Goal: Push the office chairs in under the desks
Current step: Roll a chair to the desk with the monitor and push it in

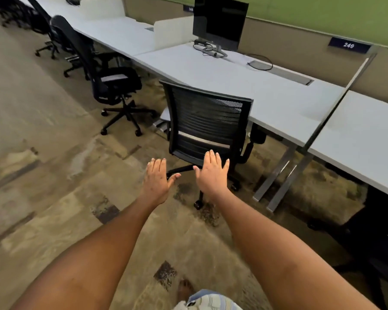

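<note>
Reaching toward the mesh-back office chair (207,124) at 12 o'clock, already tucked against the counter (267,95); left hand (158,180) and right hand (213,173) flat, grip released (contact unclear). Next chair (108,79), 10 o'clock, needs pushing.

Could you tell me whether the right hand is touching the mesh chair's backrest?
Cannot tell. In the head view the right hand overlaps the lower edge of the mesh chair, fingers spread, showing neither contact nor gap.

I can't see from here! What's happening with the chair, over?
Both hands open, left hand and right hand empty. Mesh chair tucked against desk. Next chair sits out. Path clear.
</note>
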Demonstrator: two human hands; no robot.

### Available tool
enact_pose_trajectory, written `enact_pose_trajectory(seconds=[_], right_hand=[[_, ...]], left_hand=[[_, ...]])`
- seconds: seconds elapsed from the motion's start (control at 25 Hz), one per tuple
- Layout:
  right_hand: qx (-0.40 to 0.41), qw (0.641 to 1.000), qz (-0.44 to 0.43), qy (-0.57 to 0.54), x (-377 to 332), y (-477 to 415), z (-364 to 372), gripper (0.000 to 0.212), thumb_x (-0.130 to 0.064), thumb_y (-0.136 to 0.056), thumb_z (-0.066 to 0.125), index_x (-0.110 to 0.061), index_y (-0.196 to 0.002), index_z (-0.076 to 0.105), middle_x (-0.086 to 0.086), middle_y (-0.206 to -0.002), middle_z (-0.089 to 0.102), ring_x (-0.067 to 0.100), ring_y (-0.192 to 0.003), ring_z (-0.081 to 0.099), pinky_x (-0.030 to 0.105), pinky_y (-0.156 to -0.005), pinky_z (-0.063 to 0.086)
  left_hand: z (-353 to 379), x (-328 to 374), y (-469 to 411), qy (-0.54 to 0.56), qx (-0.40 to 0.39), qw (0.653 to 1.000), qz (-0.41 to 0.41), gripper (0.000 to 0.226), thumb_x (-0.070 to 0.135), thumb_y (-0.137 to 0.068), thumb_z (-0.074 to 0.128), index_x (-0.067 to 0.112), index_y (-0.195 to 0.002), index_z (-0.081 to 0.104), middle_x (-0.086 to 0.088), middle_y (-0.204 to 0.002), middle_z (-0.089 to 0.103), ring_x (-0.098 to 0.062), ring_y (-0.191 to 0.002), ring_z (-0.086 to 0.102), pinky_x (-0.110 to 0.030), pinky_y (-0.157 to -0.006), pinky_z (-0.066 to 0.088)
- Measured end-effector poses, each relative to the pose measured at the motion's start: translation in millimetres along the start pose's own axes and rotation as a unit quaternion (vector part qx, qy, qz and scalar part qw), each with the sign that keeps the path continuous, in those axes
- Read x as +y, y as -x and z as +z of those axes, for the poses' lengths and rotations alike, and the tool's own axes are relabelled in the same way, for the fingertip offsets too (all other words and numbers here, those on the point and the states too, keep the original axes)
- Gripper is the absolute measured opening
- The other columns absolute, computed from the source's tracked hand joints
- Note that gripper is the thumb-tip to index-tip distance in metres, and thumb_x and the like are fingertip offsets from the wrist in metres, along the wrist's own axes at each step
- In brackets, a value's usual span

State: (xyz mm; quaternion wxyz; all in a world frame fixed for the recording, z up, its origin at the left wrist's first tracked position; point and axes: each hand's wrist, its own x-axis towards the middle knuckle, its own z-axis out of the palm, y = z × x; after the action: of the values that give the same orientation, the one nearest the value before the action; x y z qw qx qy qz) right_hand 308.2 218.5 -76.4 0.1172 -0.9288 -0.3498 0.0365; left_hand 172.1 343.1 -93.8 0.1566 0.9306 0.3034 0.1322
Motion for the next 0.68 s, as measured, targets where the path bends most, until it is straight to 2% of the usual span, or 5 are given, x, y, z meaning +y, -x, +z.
enact_pose_trajectory(seconds=[0.2,0.36,0.44,0.6,0.68], right_hand=[[0.033,0.999,0.011,0.012,-14,-103,-29,0.069,-0.049,-0.101,0.029,-0.007,-0.153,0.011,0.009,-0.162,0.011,0.027,-0.149,0.004,0.057,-0.118,0.003],[0.065,0.997,0.035,0.014,-15,-166,-52,0.071,-0.046,-0.100,0.037,-0.007,-0.153,0.010,0.010,-0.162,0.010,0.028,-0.149,0.004,0.055,-0.118,0.004],[0.079,0.995,0.056,0.034,-12,-196,-61,0.075,-0.043,-0.098,0.045,-0.006,-0.153,0.009,0.011,-0.162,0.009,0.028,-0.149,0.004,0.054,-0.119,0.004],[0.112,0.985,0.096,0.083,8,-260,-80,0.083,-0.032,-0.092,0.060,-0.004,-0.152,0.009,0.013,-0.161,0.009,0.030,-0.148,0.007,0.051,-0.120,0.007],[0.083,0.983,0.130,0.104,17,-292,-88,0.087,-0.028,-0.089,0.065,-0.004,-0.151,0.010,0.014,-0.160,0.012,0.031,-0.147,0.010,0.049,-0.120,0.007]], left_hand=[[-21,-13,-110,-0.009,0.030,0.999,0.009,0.077,0.058,-0.089,0.042,-0.002,-0.137,0.038,-0.021,-0.140,0.042,-0.038,-0.138,0.028,-0.045,-0.115,0.019],[-35,-15,-184,-0.022,0.065,0.996,0.064,0.081,0.064,-0.086,0.029,-0.003,-0.129,0.045,-0.022,-0.128,0.050,-0.041,-0.129,0.039,-0.047,-0.113,0.026],[-38,-21,-230,-0.021,0.065,0.994,0.085,0.078,0.064,-0.088,0.034,-0.002,-0.127,0.045,-0.020,-0.124,0.051,-0.040,-0.126,0.041,-0.047,-0.114,0.026],[-52,-24,-326,-0.056,0.065,0.987,0.133,0.068,0.056,-0.088,0.048,0.002,-0.129,0.044,-0.018,-0.133,0.046,-0.035,-0.130,0.036,-0.044,-0.115,0.024],[-55,-30,-369,-0.092,0.040,0.981,0.163,0.070,0.059,-0.089,0.046,0.003,-0.131,0.044,-0.019,-0.137,0.042,-0.034,-0.132,0.033,-0.043,-0.116,0.021]])
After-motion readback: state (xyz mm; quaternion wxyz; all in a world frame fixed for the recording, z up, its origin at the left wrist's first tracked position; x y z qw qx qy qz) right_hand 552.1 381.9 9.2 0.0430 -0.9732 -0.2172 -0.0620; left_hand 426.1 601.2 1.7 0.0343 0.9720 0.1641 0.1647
